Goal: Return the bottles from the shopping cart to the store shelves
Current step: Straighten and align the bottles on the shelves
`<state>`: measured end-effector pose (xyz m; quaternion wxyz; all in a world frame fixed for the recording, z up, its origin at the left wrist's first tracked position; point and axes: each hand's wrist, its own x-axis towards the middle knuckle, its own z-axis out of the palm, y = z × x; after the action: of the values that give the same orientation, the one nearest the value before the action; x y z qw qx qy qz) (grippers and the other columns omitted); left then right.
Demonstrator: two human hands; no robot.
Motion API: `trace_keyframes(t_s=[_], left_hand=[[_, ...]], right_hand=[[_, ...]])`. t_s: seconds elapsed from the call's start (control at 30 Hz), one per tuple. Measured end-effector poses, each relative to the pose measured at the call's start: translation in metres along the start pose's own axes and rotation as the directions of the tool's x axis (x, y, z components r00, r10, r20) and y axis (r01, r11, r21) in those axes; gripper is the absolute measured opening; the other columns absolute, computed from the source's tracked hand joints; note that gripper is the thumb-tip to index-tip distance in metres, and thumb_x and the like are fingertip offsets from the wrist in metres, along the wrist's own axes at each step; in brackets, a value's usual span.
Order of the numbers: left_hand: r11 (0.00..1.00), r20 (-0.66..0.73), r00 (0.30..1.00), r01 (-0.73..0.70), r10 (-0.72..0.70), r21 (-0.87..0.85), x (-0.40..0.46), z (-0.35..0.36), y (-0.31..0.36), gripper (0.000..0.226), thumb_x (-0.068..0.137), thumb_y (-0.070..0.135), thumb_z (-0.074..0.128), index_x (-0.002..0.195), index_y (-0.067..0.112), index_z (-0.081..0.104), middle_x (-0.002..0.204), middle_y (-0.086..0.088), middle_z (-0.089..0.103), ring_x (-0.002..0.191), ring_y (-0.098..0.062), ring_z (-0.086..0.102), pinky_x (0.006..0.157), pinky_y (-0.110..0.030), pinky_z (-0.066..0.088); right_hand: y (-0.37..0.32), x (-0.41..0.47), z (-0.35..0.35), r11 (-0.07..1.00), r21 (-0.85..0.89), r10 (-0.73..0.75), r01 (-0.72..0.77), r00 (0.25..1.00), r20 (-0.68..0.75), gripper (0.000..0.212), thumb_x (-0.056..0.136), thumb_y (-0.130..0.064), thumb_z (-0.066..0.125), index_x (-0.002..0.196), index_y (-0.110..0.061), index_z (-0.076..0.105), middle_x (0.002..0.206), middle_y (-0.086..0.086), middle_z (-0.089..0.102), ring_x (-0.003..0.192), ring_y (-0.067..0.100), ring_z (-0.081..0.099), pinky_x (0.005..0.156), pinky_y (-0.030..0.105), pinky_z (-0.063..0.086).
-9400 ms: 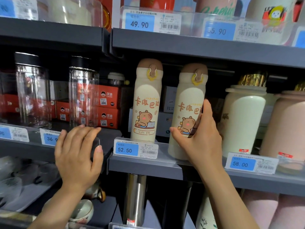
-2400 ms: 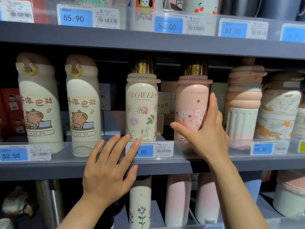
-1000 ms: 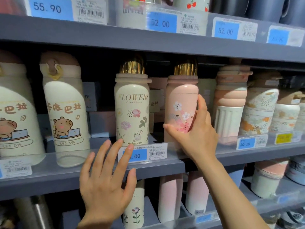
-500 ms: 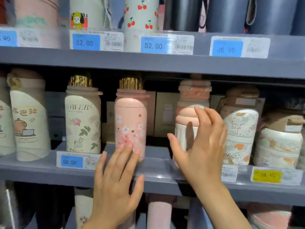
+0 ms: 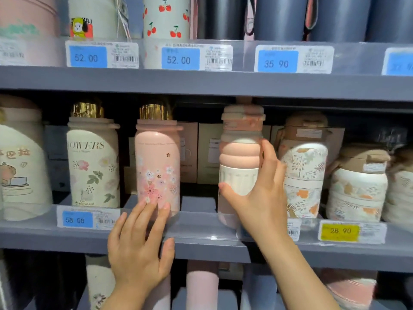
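head view | your right hand (image 5: 261, 198) wraps the upright pink-and-cream ribbed bottle (image 5: 240, 162) on the grey middle shelf (image 5: 201, 240), thumb in front, fingers round its right side | your left hand (image 5: 138, 245) lies flat, released, against the shelf lip below the pink blossom-print bottle (image 5: 157, 166) | ribbed bottle's long axis vertical, right hand nearer.

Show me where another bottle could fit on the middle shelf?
The widest bare patch lies between the pink cherry-blossom bottle and the ribbed pink-and-white bottle that the right hand grips. Right of that, the leaf-print bottles stand crowded.
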<state>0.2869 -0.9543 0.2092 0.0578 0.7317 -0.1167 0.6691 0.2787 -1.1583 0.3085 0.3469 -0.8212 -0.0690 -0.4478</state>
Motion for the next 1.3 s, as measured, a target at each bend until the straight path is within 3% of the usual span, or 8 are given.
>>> trace_keyframes(t_s=[0.17, 0.37, 0.5, 0.7, 0.9, 1.03, 1.2, 1.3], left_hand=[[0.998, -0.004, 0.998, 0.061, -0.061, 0.012, -0.004, -0.001, 0.006, 0.042, 0.097, 0.036, 0.031, 0.128, 0.015, 0.050, 0.132, -0.010, 0.046, 0.124, -0.029, 0.045, 0.111, -0.035, 0.022], [0.997, 0.015, 0.997, 0.080, -0.080, -0.010, -0.004, -0.004, 0.009, 0.043, 0.098, 0.036, 0.029, 0.130, 0.015, 0.049, 0.133, -0.010, 0.046, 0.125, -0.028, 0.044, 0.112, -0.034, 0.018], [0.998, 0.002, 0.998, 0.065, -0.065, -0.003, -0.005, -0.001, 0.008, 0.043, 0.098, 0.035, 0.030, 0.131, 0.015, 0.049, 0.132, -0.010, 0.046, 0.125, -0.029, 0.044, 0.112, -0.034, 0.019], [0.999, -0.026, 0.999, 0.047, -0.047, -0.001, -0.005, 0.001, 0.005, 0.043, 0.098, 0.036, 0.031, 0.131, 0.015, 0.048, 0.132, -0.010, 0.046, 0.124, -0.028, 0.045, 0.113, -0.033, 0.019], [1.000, -0.043, 0.999, 0.022, -0.022, -0.004, -0.007, 0.002, 0.002, 0.044, 0.099, 0.037, 0.030, 0.132, 0.016, 0.048, 0.131, -0.010, 0.047, 0.124, -0.028, 0.046, 0.111, -0.035, 0.022], [1.000, -0.050, 0.999, 0.011, -0.012, -0.017, -0.007, 0.003, 0.002, 0.043, 0.098, 0.037, 0.031, 0.132, 0.015, 0.048, 0.131, -0.010, 0.047, 0.123, -0.028, 0.046, 0.106, -0.039, 0.028], [1.000, -0.054, 0.998, 0.009, -0.009, -0.014, -0.008, 0.005, 0.001, 0.044, 0.098, 0.037, 0.031, 0.131, 0.015, 0.049, 0.130, -0.010, 0.047, 0.123, -0.028, 0.046, 0.106, -0.039, 0.028], [1.000, -0.064, 0.998, 0.010, -0.011, -0.020, -0.009, 0.006, 0.001, 0.043, 0.098, 0.036, 0.030, 0.130, 0.015, 0.050, 0.130, -0.009, 0.048, 0.124, -0.028, 0.046, 0.105, -0.040, 0.029]], right_hand=[[0.000, -0.001, -0.011, 0.991, 0.121, 0.042, -0.056, 0.993, 0.114, 0.099, 0.078, -0.033, 0.070, 0.149, -0.039, 0.001, 0.151, -0.006, 0.031, 0.126, 0.024, 0.044, 0.083, 0.030, 0.035], [-0.010, -0.001, -0.006, 0.990, -0.109, 0.098, -0.087, 0.991, 0.096, 0.122, 0.062, -0.062, 0.077, 0.150, -0.031, -0.002, 0.141, 0.004, 0.027, 0.121, 0.030, 0.046, 0.083, 0.039, 0.045], [-0.008, -0.001, -0.002, 0.986, -0.146, 0.086, -0.075, 0.993, 0.076, 0.119, 0.066, -0.055, 0.078, 0.150, -0.029, -0.002, 0.136, 0.006, 0.029, 0.115, 0.033, 0.049, 0.080, 0.038, 0.044], [-0.005, 0.000, -0.010, 0.996, -0.025, 0.084, -0.081, 0.986, 0.146, 0.104, 0.080, -0.039, 0.068, 0.151, -0.034, -0.008, 0.150, 0.000, 0.033, 0.125, 0.032, 0.046, 0.081, 0.034, 0.036], [-0.011, 0.000, -0.006, 0.991, -0.062, 0.126, -0.121, 0.988, 0.086, 0.122, 0.064, -0.056, 0.080, 0.151, -0.028, -0.002, 0.148, 0.003, 0.023, 0.127, 0.029, 0.041, 0.090, 0.039, 0.042], [-0.011, 0.000, 0.000, 0.989, -0.114, 0.101, -0.097, 0.994, 0.032, 0.120, 0.065, -0.049, 0.081, 0.150, -0.028, 0.000, 0.140, 0.007, 0.029, 0.125, 0.032, 0.041, 0.088, 0.041, 0.044], [-0.005, 0.002, -0.006, 0.991, 0.056, 0.115, -0.123, 0.985, 0.128, 0.113, 0.071, -0.031, 0.076, 0.150, -0.036, -0.006, 0.148, 0.004, 0.036, 0.124, 0.031, 0.047, 0.094, 0.044, 0.044], [-0.005, 0.001, -0.008, 0.994, 0.061, 0.078, -0.088, 0.985, 0.156, 0.112, 0.073, -0.035, 0.076, 0.149, -0.038, -0.005, 0.152, -0.002, 0.031, 0.127, 0.027, 0.045, 0.096, 0.044, 0.044]])
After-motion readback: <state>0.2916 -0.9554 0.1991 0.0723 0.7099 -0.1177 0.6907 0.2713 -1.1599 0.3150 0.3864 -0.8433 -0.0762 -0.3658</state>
